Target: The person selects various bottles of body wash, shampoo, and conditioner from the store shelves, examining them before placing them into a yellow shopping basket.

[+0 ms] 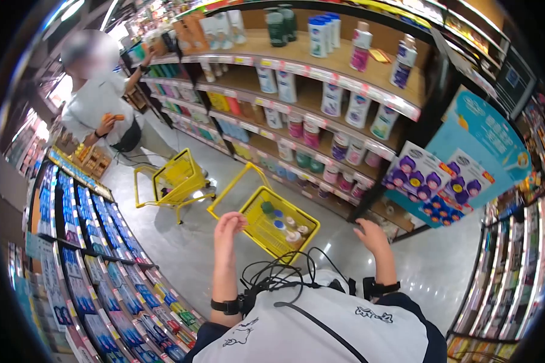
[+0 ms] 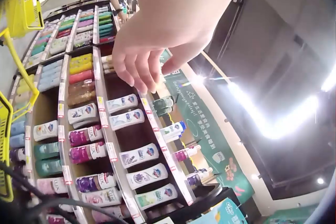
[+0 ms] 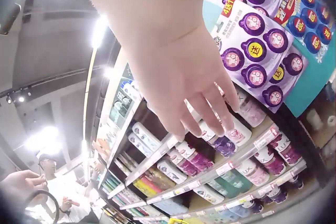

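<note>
Legible lettering in the right wrist view: "LUX" on pink bottles (image 3: 254,171) at 4 o'clock; "Magic" and "4送1" on a purple pack (image 3: 255,51) at 2 o'clock, with "送" on its yellow disc. Teal board (image 1: 487,136), between 2 and 3 in the head view, bears white Chinese script too warped to transcribe; price tags along the shelf (image 1: 340,62) too small to read. Yellow cart (image 1: 260,230) stands near 6 o'clock of the head view's centre, at 3 o'clock of the left hand (image 1: 227,230) and 9 o'clock of the right hand (image 1: 372,235). Long axis runs 10 to 4, handled end toward 10. Inside, small bottles (image 1: 292,235) gather toward 3 o'clock, labels unreadable. Left hand: part open, fingers loosely bent, thumb apart, holding nothing. Right hand: fingers relaxed, slightly spread, likewise gripping nothing; purple pack at its 2 o'clock. Floor (image 1: 181,254) grey, glossy, reflecting light. Second cart (image 1: 180,174), also yellow, at 10 o'clock of the first; farther that way a person (image 1: 94,106) holds an orange item (image 1: 118,117). Blue packs (image 1: 103,287) in rows at 8 o'clock. Bright ceiling lights (image 2: 273,129) at 4 o'clock, left wrist view
</note>
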Tool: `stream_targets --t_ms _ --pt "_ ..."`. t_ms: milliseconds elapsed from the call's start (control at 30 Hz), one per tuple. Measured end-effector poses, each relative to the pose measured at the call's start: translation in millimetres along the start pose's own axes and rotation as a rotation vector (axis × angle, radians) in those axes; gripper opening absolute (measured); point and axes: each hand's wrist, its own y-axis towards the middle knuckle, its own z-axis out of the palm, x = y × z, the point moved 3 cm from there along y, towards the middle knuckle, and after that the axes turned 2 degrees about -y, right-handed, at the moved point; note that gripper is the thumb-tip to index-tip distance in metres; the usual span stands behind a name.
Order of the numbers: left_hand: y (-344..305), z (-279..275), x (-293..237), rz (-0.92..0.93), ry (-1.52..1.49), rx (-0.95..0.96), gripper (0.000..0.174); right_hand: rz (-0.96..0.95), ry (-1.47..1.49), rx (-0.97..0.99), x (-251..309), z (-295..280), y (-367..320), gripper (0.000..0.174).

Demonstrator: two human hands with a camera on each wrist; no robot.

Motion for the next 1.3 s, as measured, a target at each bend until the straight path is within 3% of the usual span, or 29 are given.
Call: stream_targets --t_ms 200,300,400,633,733,933,1100,1200,1233,1300 --pt "-5 -35 21 -0.141 -0.083 0.075 0.016 -0.012 0.011 0.016 65 26 16 0.033" --pt "-3 -34 23 -0.224 -0.044 0.135 0.017 -0.186 0.051 0.020 93 46 29 0.033" --pt "0 -32 16 -0.143 -0.055 0.169 0.018 -0.224 0.082 0.115 116 43 40 0.031" --pt "8 -68 21 -0.136 -0.045 -0.036 0.017 -0.356 -0.103 0.070 121 50 105 0.029" --pt "22 -83 22 -0.135 -0.073 -0.019 0.017 -0.315 -0.038 0.047 139 46 117 0.030" --pt "95 -118 12 -0.133 -0.009 0.036 0.018 -0.186 0.006 0.116 154 97 129 0.032" --pt "190 -164 21 -0.257 0.008 0.213 0.017 0.126 -0.048 0.087 205 126 145 0.032" --pt "238 -192 13 -0.310 0.019 0.279 0.017 0.190 -0.094 0.217 254 158 165 0.033" --pt "254 -203 7 -0.317 0.036 0.282 0.017 0.058 -0.040 0.189 270 172 171 0.033" --pt "279 -220 -2 -0.301 0.039 0.305 0.017 0.006 0.023 0.248 300 183 180 0.034"
